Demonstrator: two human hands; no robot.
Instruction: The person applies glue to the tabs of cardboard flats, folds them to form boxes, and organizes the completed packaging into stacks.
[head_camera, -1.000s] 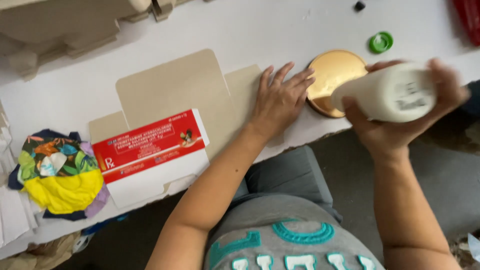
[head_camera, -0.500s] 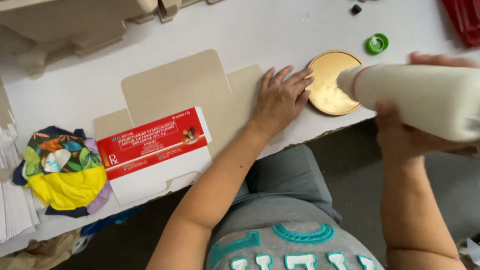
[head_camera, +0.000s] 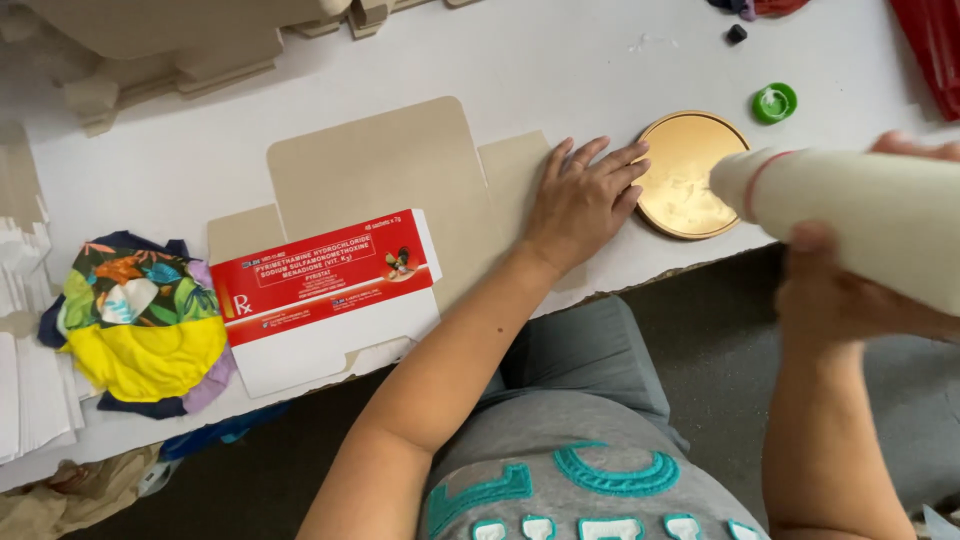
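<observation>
Carton (head_camera: 400, 210), unfolded and flat, lies on the white table (head_camera: 560, 60) at about the middle of the view, its bare brown panels up top and a red-and-white printed panel (head_camera: 325, 290) folded over at its 7 o'clock corner. At 9 o'clock from the carton sits a bundle of bright cloth (head_camera: 135, 325), yellow, green and orange, with a stack of white sheets (head_camera: 25, 390) beyond it at the table's left edge. More brown cardboard (head_camera: 160, 40) is heaped at 11 o'clock. The left hand (head_camera: 585, 200) lies open, palm down, fingers spread, pressing the carton's right flap; it grasps nothing. Just beside its fingertips, at 3 o'clock, rests a round gold lid (head_camera: 690, 175) with a white smear in it. A green cap (head_camera: 774, 102) lies at 1 o'clock from the lid, apart from it. The right hand (head_camera: 850, 300) is clenched around a white bottle (head_camera: 860, 215), held on its side with the nozzle pointing at 9 o'clock over the lid's right rim.
</observation>
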